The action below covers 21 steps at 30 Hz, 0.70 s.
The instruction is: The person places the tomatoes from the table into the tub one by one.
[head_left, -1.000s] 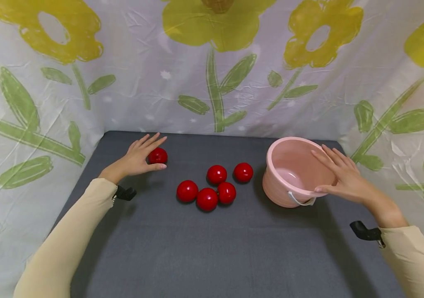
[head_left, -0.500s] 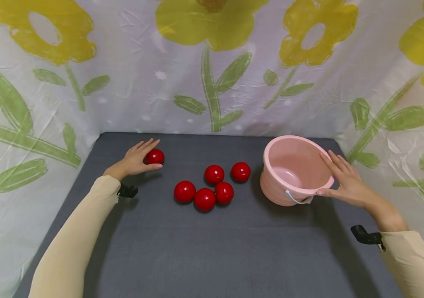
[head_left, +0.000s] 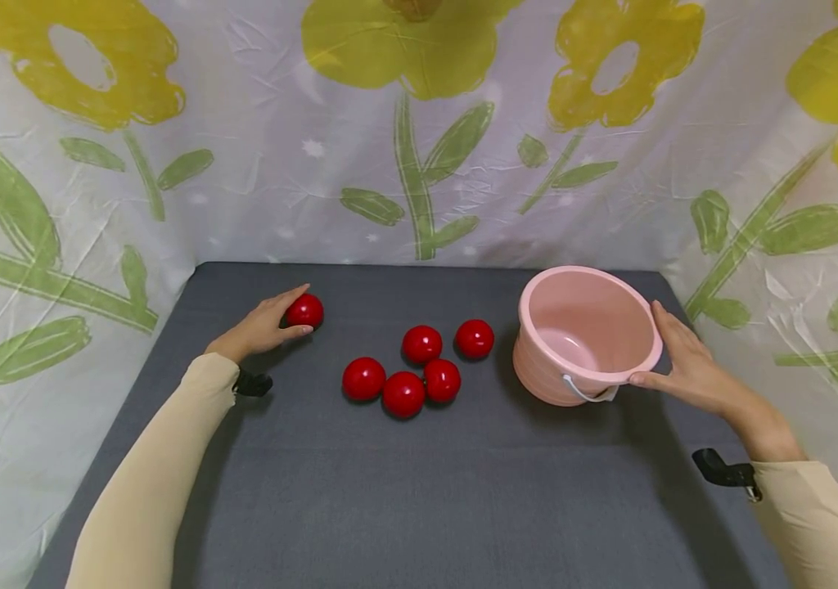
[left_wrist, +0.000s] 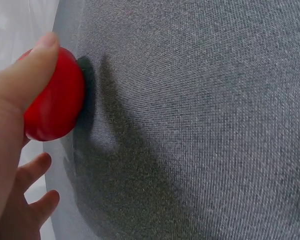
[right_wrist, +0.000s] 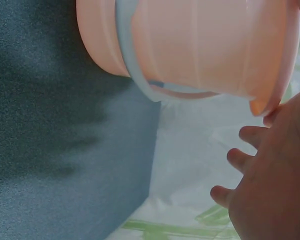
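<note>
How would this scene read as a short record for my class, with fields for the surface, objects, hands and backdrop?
Surface: dark gray tabletop
Container: pink bucket with a white handle
Small objects: six glossy round red objects, exact kind unclear; five mid-table, one farther left
Left hand: around the leftmost red object, thumb in front; firmness of grip unclear
Right hand: touching the bucket's rim from outside
Backdrop: pale fabric with yellow flowers

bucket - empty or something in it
Empty, as far as it shows: inside the bucket, the head view shows only bare pink wall and bottom.
</note>
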Available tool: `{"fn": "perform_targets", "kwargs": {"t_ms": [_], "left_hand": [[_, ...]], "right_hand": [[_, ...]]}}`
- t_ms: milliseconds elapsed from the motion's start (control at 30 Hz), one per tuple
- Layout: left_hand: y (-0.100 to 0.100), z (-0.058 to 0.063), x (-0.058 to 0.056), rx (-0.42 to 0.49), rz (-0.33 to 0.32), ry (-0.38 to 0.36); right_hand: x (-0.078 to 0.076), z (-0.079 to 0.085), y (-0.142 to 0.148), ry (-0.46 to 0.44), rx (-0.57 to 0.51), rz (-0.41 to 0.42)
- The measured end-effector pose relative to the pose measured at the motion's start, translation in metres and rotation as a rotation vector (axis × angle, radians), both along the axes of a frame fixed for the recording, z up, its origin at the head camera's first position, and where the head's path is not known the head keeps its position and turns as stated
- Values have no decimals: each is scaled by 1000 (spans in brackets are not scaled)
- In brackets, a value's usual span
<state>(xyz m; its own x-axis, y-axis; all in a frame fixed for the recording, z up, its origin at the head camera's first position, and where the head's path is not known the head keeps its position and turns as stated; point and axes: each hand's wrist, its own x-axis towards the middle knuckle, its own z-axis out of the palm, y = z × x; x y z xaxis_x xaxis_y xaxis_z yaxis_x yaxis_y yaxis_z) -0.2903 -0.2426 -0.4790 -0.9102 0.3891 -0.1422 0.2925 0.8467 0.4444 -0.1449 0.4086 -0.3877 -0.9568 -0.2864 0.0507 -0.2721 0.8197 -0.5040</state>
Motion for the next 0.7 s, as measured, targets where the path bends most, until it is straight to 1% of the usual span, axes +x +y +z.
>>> {"fn": "perform_targets", "kwargs": {"t_ms": [233, 367, 433, 567, 700], "left_hand": [[0, -3, -3, 16, 11, 48], [2, -3, -4, 18, 26, 67], [4, -2, -5, 20, 31, 81], [9, 3, -7, 39, 20, 104], [16, 14, -10, 49, 5, 118]], "right_hand": [[0, 0, 0, -17, -15, 0], [0, -1, 0, -28, -30, 7], [-1, -1, 1, -19, -40, 14], [-1, -1, 2, -6, -45, 17], [-2, -1, 2, -5, -30, 12]]}}
